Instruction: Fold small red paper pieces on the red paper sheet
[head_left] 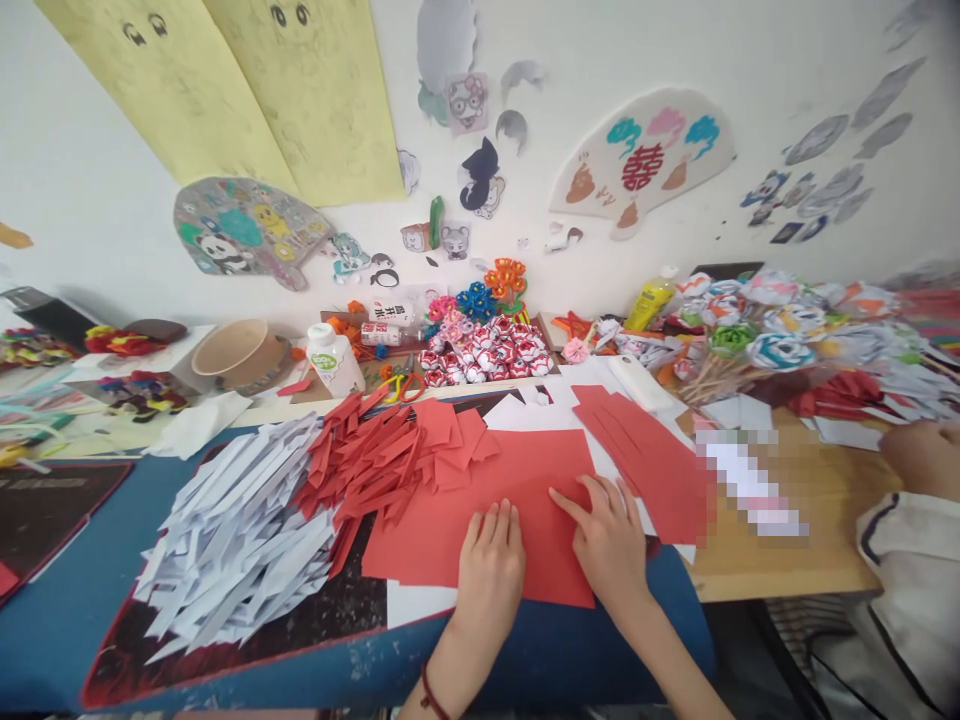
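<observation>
Large red paper sheets point(540, 465) lie in front of me on a dark mat point(289, 620). My left hand point(493, 565) rests flat on the red paper, its fingers straight and side by side. Just to its right, my right hand point(609, 530) touches the same paper with fingers spread, index finger and thumb apart. Neither hand grips anything. Beside the sheets on the left are a pile of folded red paper strips point(367, 460) and a larger heap of folded white paper strips point(240, 540). More red paper point(637, 460) lies to the right of my right hand.
At the back stand a white bottle point(334, 362), a round bowl point(238, 355), scissors point(405, 385) and red-and-white paper flowers point(487, 350). Paper flowers on sticks point(780, 340) are heaped at the right. Another person's arm point(926, 455) is at the wooden table point(787, 570).
</observation>
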